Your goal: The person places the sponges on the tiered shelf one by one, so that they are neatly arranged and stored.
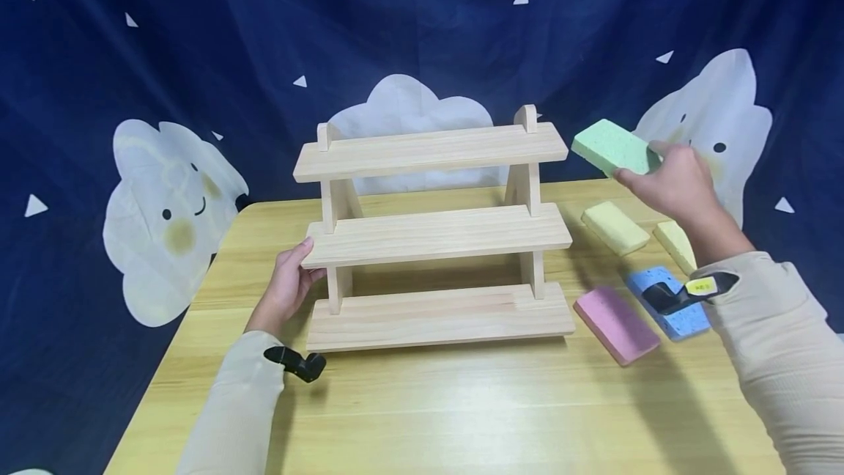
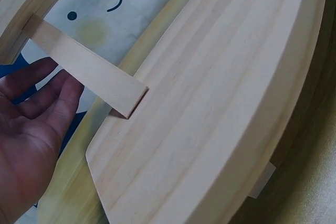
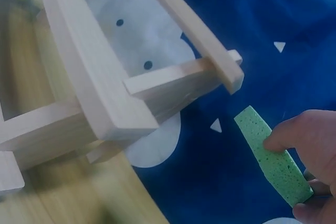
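Observation:
A three-tier wooden display shelf [image 1: 442, 233] stands on the table. My left hand [image 1: 290, 281] holds the left end of its middle board, thumb at the board's edge and fingers lower down by the upright. In the left wrist view the left hand [image 2: 37, 135] is beside that upright, above the bottom board [image 2: 210, 93]. Up at the right, my right hand [image 1: 679, 178] pinches a green sponge [image 1: 613, 146] in the air, a little beyond the top board's right end. The right wrist view shows the speckled green sponge [image 3: 273, 156] between thumb and fingers, apart from the shelf.
Right of the shelf lie a pink sponge [image 1: 616, 325], a blue sponge [image 1: 686, 321] partly covered by the wrist camera, and two pale yellow sponges, one nearer the shelf [image 1: 615, 228]. A dark blue curtain [image 1: 264, 20] with clouds hangs behind the wooden table [image 1: 422, 416].

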Demonstrator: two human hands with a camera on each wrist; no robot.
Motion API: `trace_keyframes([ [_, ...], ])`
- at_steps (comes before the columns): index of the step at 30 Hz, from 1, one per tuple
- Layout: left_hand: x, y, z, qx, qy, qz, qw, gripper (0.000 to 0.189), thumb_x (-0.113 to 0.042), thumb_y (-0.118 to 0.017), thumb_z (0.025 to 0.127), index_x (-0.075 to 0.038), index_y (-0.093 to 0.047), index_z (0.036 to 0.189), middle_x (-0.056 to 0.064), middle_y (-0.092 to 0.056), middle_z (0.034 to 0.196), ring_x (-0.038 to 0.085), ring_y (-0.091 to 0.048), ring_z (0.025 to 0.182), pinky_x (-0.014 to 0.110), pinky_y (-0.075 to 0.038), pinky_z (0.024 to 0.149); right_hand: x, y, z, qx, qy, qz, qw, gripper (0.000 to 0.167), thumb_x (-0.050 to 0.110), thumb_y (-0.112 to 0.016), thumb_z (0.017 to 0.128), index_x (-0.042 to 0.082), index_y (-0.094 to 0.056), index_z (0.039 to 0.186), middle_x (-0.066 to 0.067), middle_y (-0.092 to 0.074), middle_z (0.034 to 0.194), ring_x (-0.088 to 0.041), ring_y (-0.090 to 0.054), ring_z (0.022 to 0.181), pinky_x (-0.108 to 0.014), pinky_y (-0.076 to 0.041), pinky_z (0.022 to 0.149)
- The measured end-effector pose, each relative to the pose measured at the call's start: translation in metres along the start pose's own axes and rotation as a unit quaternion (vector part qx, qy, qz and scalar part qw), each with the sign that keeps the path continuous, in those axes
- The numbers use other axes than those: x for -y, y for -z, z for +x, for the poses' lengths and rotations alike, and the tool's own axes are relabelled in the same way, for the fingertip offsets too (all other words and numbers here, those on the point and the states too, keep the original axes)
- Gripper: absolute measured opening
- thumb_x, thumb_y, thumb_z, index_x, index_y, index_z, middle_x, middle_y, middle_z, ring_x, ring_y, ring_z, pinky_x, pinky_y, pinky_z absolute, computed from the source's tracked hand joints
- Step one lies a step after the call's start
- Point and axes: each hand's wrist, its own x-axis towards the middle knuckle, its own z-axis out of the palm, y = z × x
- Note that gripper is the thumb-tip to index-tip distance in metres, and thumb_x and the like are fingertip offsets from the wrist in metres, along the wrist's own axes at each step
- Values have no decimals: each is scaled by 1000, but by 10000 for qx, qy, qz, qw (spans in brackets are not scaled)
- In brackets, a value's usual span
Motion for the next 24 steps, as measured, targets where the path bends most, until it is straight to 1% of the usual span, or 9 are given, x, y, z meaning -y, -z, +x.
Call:
trace_keyframes([
  [2, 0, 0, 0, 7, -5, 2, 10000, 52, -30, -37, 101, 11, -38, 135, -3, -61, 100, 10, -59, 94, 29, -52, 85, 3, 3, 0, 28, -8, -15, 10000, 75, 41, -62, 84, -12, -43, 132, -33, -51, 112, -41, -45, 95, -44, -38, 70],
  [3, 0, 0, 0, 16, -3, 14, 10000, 55, -30, -37, 101, 12, -36, 136, -4, -61, 100, 10, -59, 94, 29, -52, 85, 5, 4, 1, 40, -20, -28, 10000, 76, 42, -61, 84, -12, -42, 133, -33, -51, 113, -41, -45, 96, -45, -38, 69],
  [5, 0, 0, 0, 22, 1, 0, 10000, 56, -30, -38, 101, 13, -35, 137, -4, -61, 100, 10, -59, 94, 28, -52, 85, 8, 7, 1, 85, -53, -16, 9999, 78, 44, -61, 84, -11, -39, 136, -34, -49, 118, -42, -44, 99, -45, -39, 70],
  [9, 0, 0, 1, 21, 5, -71, 10000, 54, -30, -39, 101, 12, -37, 135, -3, -61, 100, 10, -60, 93, 27, -52, 84, 15, 10, 2, 53, -16, -51, 10000, 76, 44, -60, 85, -10, -41, 136, -32, -49, 119, -41, -43, 100, -42, -38, 68],
  [14, 0, 0, 1, 26, -6, -47, 10000, 54, -29, -38, 101, 12, -36, 136, -3, -60, 100, 10, -59, 94, 27, -52, 83, 27, 13, 2, -39, 131, -116, 9998, 64, 41, -59, 85, -7, -50, 126, -27, -51, 108, -38, -43, 94, -38, -33, 63],
  [19, 1, 0, 1, 19, -33, -24, 10000, 55, -29, -38, 102, 14, -35, 136, -3, -61, 101, 10, -60, 94, 26, -53, 83, 38, 15, 3, -108, 307, -130, 9994, 58, 38, -59, 85, -7, -52, 120, -25, -50, 102, -37, -43, 91, -38, -32, 62],
  [20, 1, 0, 1, 3, -34, -36, 10000, 55, -28, -38, 102, 15, -35, 136, -3, -61, 100, 10, -60, 94, 26, -53, 82, 40, 15, 3, -124, 349, -135, 9992, 57, 38, -59, 85, -7, -52, 120, -25, -51, 102, -37, -43, 92, -39, -32, 63],
  [21, 1, 0, 1, 13, -32, -19, 10000, 55, -29, -37, 102, 15, -34, 136, -3, -61, 100, 9, -60, 94, 26, -53, 83, 42, 15, 4, -116, 380, -129, 9991, 59, 37, -59, 85, -7, -51, 123, -27, -51, 106, -38, -42, 94, -41, -33, 66],
  [24, 1, 0, 1, -22, -16, -36, 10000, 55, -28, -37, 102, 15, -34, 135, -3, -61, 99, 9, -60, 93, 26, -53, 82, 48, 14, 5, -84, 453, -110, 9989, 65, 37, -60, 84, -8, -48, 130, -31, -49, 116, -42, -41, 104, -49, -34, 76],
])
